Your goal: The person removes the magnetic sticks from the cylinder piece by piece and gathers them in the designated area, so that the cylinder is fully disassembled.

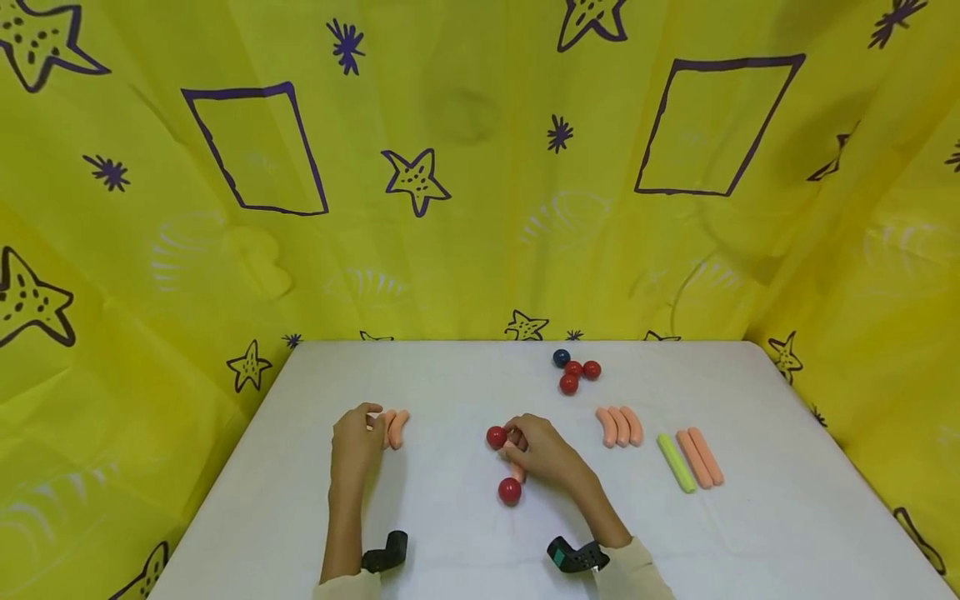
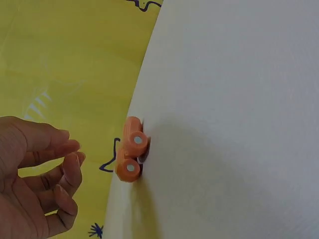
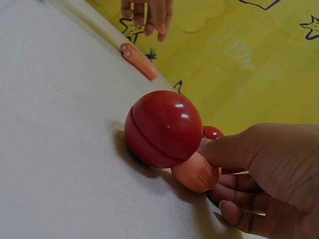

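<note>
My left hand (image 1: 356,446) is held just left of two curved orange magnetic rods (image 1: 398,428) lying side by side. In the left wrist view its loosely curled fingers (image 2: 72,172) stand apart from the curved rods (image 2: 128,169), which show pale discs at their ends. With my right hand (image 1: 546,450) I pinch a curved orange rod (image 1: 517,472) between thumb and fingers. One red ball (image 1: 510,492) sits at the rod's near end, another red ball (image 1: 497,437) at its far end. The near ball (image 3: 164,129) partly hides the held rod (image 3: 197,173) in the right wrist view.
Three curved orange rods (image 1: 619,427) lie right of my right hand. Farther right are a green straight rod (image 1: 677,463) and two orange straight rods (image 1: 701,458). A blue ball (image 1: 562,358) and three red balls (image 1: 573,370) cluster at the back. Yellow cloth surrounds the white table (image 1: 450,542).
</note>
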The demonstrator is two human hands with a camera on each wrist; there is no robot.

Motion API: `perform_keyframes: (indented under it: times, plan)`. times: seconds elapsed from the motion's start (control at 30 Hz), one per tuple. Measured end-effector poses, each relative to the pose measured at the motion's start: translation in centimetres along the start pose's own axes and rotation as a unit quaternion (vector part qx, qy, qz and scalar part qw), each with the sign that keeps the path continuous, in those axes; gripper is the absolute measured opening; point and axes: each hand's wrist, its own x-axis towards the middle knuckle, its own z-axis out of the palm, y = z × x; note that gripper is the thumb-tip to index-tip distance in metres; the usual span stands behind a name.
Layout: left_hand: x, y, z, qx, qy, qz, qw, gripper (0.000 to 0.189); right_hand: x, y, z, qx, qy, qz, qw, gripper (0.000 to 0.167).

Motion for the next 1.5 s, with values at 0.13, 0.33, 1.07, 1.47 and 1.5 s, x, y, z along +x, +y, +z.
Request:
perform_keyframes:
  times: [0.13,0.33,1.07,1.47,1.5]
  plan:
    - [-0.1,1.3,0.8,-0.022,-0.001,0.069,0.9974,0.024,-0.2,0.1,0.1,-0.014,0.004,-0.002,0.9999,0.026]
    - [-0.7,3.3,3.2,-0.011,-0.060,0.188,0.9802,0.019,-0.2,0.1,0.3,-0.052,-0.004,-0.042,0.9978,0.023]
    - [-4.2,6.3,8.4,0.077,-0.160,0.194,0.9648,0.023,-1.1,0.2,-3.6,-0.026,-0.147,-0.020,0.9886,0.052]
    - [-4.1,6.3,7.1,0.074,-0.216,0.144,0.9630,0.023,-1.1,0.7,-3.8,0.033,-0.112,0.024,0.9929,0.024]
    - [-4.1,6.3,7.0,0.073,-0.222,0.143,0.9616,0.024,-1.0,0.8,-3.6,0.024,-0.099,0.016,0.9946,0.024]
